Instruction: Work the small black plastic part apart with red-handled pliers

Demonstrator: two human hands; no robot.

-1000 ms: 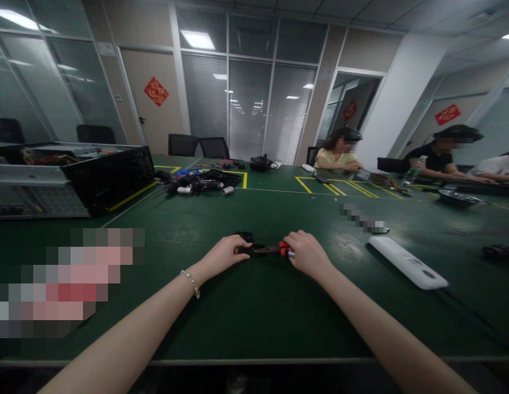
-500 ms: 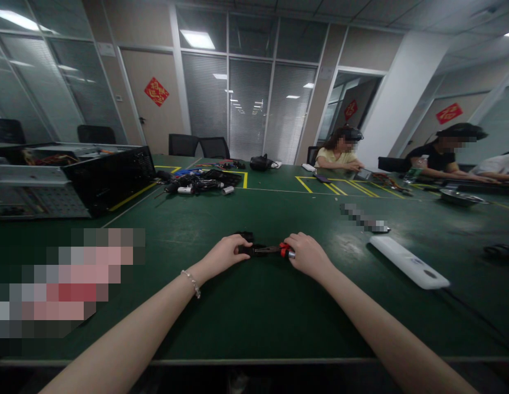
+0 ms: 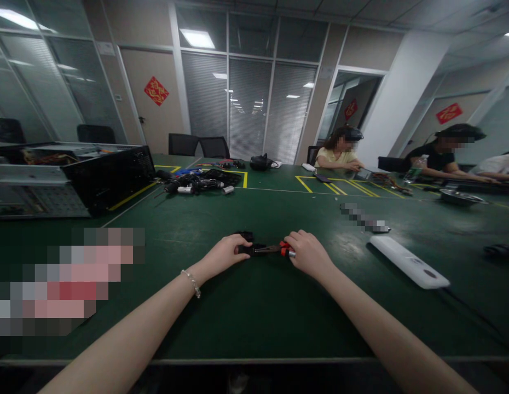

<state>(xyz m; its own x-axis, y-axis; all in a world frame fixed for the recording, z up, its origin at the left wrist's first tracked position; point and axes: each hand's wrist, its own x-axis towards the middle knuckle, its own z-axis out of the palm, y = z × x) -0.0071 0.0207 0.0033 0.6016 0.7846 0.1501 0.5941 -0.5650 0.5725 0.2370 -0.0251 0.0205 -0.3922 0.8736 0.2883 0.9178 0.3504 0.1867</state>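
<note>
My right hand (image 3: 307,250) is closed around the handles of red-handled pliers (image 3: 284,249), whose long narrow jaws point left. Between thumb and fingers, my left hand (image 3: 230,250) pinches a small black part (image 3: 244,249); its exact kind is too dark to make out. The jaw tips meet the right end of this part, and whether they grip it I cannot tell. Just behind my left fingers, another dark piece (image 3: 244,236) shows on the green table (image 3: 262,312).
A white power strip (image 3: 408,262) with a black cable lies to the right. At the far left stands an open computer case (image 3: 110,180). A heap of cables and tools (image 3: 201,181) lies beyond my hands. Other people (image 3: 339,153) sit at the back right.
</note>
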